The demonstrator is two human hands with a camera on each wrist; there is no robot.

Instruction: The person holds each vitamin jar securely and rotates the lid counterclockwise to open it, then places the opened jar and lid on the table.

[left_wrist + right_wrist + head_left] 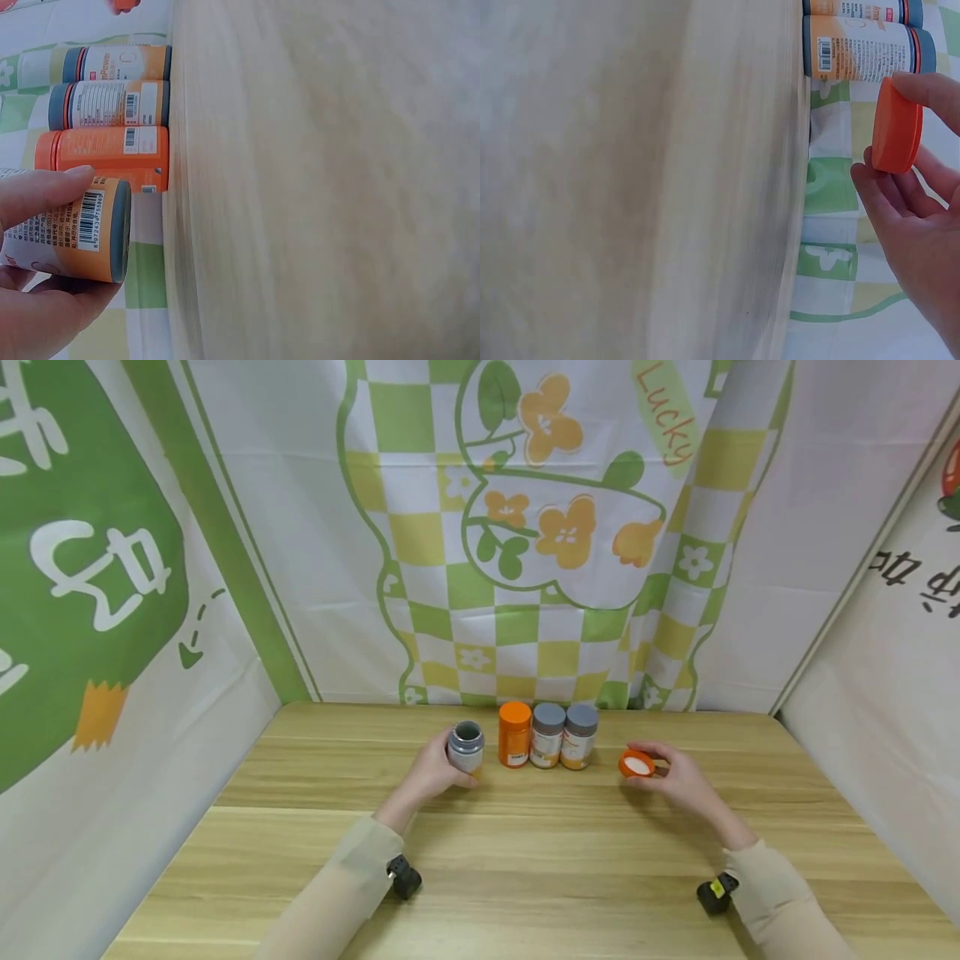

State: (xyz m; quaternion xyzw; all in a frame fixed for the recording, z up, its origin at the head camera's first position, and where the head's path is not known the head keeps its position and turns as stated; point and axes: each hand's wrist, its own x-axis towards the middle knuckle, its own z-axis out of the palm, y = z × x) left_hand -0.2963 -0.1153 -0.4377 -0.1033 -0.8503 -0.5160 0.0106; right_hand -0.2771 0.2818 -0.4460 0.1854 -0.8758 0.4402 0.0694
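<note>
- Orange lid (pixel 897 126) is pinched between thumb and fingers of the right hand (pixel 678 781), to the right of three closed bottles (pixel 547 745); only the head view shows its white inside.
- Left hand (pixel 437 768) curls around a lidless jar (pixel 467 755), left of these bottles; its barcode (pixel 91 220) appears only from the left wrist.

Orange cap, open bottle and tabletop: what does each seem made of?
Orange cap: probably plastic, smooth and fairly matte, judging by its even colour.
Open bottle: likely plastic, since its bare grey base looks smooth and uniform; its printed label could be paper or film.
Tabletop: wood or wood-look laminate, low sheen, showing streaky grain.
</note>
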